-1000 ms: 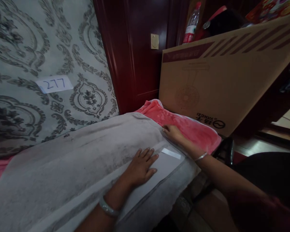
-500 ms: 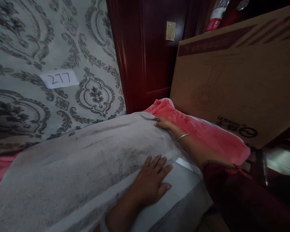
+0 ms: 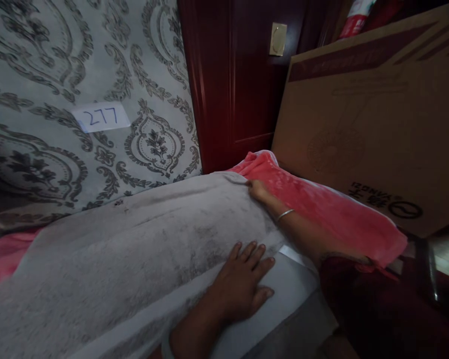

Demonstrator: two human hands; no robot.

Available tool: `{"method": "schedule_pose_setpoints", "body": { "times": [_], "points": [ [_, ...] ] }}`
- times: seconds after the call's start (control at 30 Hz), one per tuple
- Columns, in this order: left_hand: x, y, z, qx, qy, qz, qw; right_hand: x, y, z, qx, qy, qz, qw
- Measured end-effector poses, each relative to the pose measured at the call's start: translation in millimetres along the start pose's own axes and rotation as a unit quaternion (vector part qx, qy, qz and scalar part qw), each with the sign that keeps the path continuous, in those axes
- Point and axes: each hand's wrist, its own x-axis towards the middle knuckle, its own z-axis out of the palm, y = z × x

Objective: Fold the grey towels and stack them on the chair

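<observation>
Across a pink blanket point(image 3: 314, 207), a grey cloth point(image 3: 142, 244) lies beneath the flat, spread left hand point(image 3: 241, 286) while the right hand point(image 3: 260, 191) pinches its edge, where uneven tugging could bunch it.

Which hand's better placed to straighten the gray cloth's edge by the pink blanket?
Probably the right hand: it's at the edge of the gray cloth beside the pink blanket, while the left hand lies flat, farther from that edge.

The right hand point(image 3: 259, 191) has moved farther along the edge of the grey cloth point(image 3: 164, 227), toward the dark red panel point(image 3: 224, 99).
</observation>
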Motion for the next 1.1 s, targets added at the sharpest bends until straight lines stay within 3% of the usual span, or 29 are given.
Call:
{"method": "schedule_pose_setpoints", "body": {
  "times": [0.1,0.2,0.37,0.57,0.7,0.83,0.93,1.1],
  "points": [
    [2,1,-0.8,0.003,0.019,-0.003,1.0,-27,-18,-6,-0.022,0.012,-0.039,0.999],
    [6,1,-2.5,0.025,0.048,-0.038,0.998,-70,-27,-3,-0.079,-0.02,-0.102,0.991],
    [12,-4,-1.8,0.094,0.101,-0.199,0.97,-131,-11,9,-0.177,-0.066,-0.115,0.975],
    [10,-8,-1.8,0.12,0.098,-0.256,0.954,-144,-2,14,-0.197,-0.046,-0.117,0.972],
    [-3,-33,-23.4,0.144,0.08,-0.303,0.939,-143,-3,16,-0.193,-0.041,-0.121,0.973],
    [-37,-80,-60.6,0.146,0.035,-0.417,0.896,-144,0,18,-0.191,-0.036,-0.125,0.973],
    [-80,-112,-86.1,0.154,0.025,-0.47,0.869,-145,1,19,-0.192,-0.037,-0.124,0.973],
    [-172,-131,-116.7,0.189,0.111,-0.514,0.829,-145,2,19,-0.198,-0.044,-0.125,0.971]
  ]
}}
